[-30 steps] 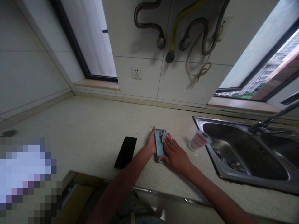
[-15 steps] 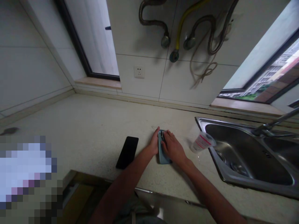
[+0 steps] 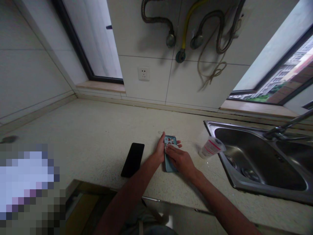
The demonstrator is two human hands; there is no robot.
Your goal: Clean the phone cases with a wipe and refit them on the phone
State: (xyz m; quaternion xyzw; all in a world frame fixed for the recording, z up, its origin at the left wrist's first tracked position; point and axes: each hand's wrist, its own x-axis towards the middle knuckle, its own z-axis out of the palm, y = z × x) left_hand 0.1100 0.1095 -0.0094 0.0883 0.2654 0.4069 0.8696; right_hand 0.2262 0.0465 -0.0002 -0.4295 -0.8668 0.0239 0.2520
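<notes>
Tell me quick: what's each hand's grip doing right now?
Left hand: closed, holding the phone by its edge.
Right hand: closed on a white wipe against the phone.

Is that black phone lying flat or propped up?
Flat: the black rectangular smartphone rests directly on the pale speckled countertop, nothing visible beneath it.

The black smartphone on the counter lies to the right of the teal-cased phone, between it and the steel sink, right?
No, the side is wrong. The head view shows the black smartphone to the left of the teal-cased phone, on the side away from the steel sink. It does lie on the counter.
</notes>
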